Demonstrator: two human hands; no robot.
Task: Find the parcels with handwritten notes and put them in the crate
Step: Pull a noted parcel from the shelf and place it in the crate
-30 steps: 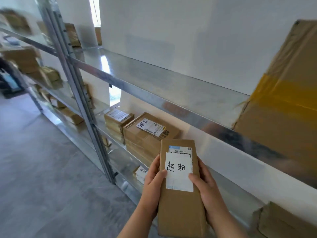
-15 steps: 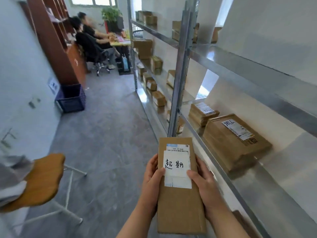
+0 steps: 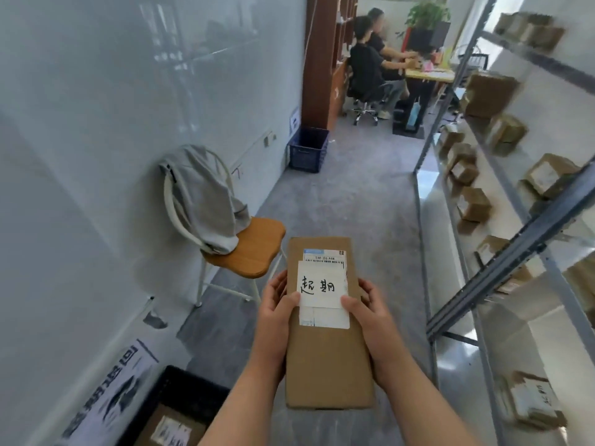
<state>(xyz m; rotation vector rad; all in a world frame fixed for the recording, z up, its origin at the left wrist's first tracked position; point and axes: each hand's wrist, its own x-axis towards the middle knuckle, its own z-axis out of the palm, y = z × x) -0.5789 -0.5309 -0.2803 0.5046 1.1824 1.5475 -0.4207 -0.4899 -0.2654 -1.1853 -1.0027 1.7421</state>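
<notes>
White metal-framed chair with orange-brown wooden seat [image 3: 248, 249] stands against the pale left wall [image 3: 96, 123]. Grey cloth garment [image 3: 206, 201] draped over its backrest. Grey metal shelving rack [image 3: 502, 265] along the right. Far end: two seated people [image 3: 370, 69] at a yellow-topped desk [image 3: 428, 75], green potted plant [image 3: 426, 16] behind. Grey floor [image 3: 354, 201].

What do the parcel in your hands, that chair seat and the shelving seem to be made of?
Parcel: cardboard, seemingly; matte brown face. Chair seat: probably varnished wood; smooth orange-brown, slight sheen. Shelving: metal, likely steel; grey, shiny, reflecting light.
</notes>
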